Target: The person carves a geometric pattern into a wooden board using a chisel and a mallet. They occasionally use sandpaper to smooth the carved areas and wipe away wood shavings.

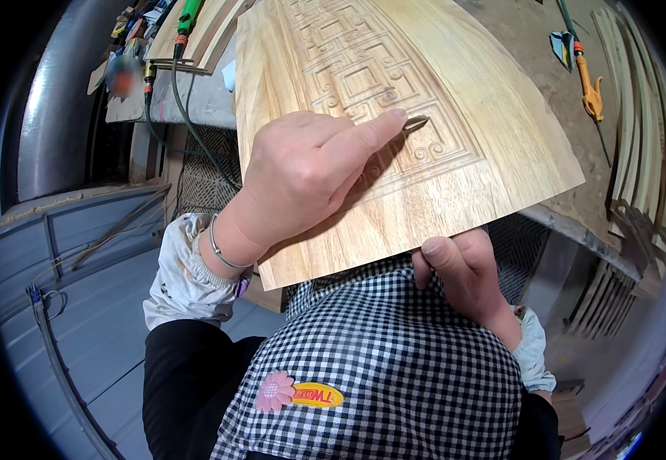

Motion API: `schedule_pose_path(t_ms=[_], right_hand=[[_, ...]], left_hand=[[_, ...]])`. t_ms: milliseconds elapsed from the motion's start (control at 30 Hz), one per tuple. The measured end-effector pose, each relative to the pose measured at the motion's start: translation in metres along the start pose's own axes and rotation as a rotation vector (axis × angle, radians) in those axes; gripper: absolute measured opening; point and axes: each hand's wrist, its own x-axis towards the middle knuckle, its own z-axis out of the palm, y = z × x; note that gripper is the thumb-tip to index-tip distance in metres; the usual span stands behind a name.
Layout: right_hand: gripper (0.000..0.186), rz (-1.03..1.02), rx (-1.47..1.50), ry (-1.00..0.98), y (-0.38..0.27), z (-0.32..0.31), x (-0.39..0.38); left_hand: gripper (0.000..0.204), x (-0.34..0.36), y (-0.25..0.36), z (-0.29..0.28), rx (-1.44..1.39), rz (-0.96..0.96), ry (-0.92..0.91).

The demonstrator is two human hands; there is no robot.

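Note:
A pale wooden panel point(524, 123), carved with a band of square fretwork and scrolls point(363, 80), slants up from my lap toward the workbench. My left hand point(314, 165) lies over the lower carving with its index finger stretched out. Under that fingertip, a small brown pointed piece point(417, 123), like folded sandpaper, is pressed against the grooves near the scrolls. Most of it is hidden by the fingers. At the panel's near edge, my right hand point(463, 268) grips the wood, thumb at the rim and the other fingers partly hidden.
The workbench point(555, 57) carries an orange-yellow air blow gun point(590, 92) on a hose and long wooden strips point(639, 115) at right. At far left are a green-handled power tool point(187, 19), cables and boards point(214, 34). A grey metal partition point(80, 284) stands left.

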Motion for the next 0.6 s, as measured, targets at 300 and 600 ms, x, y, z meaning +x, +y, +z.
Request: schedule_pose_path(t_ms=[300, 600], right_hand=[[0.051, -0.023, 0.057, 0.031, -0.002, 0.004, 0.001], [0.052, 0.024, 0.027, 0.045, -0.003, 0.005, -0.001]], left_hand=[[0.030, 0.003, 0.002, -0.007, -0.913, -0.608, -0.033], [0.029, -0.010, -0.006, -0.013, -0.194, -0.185, -0.016]])
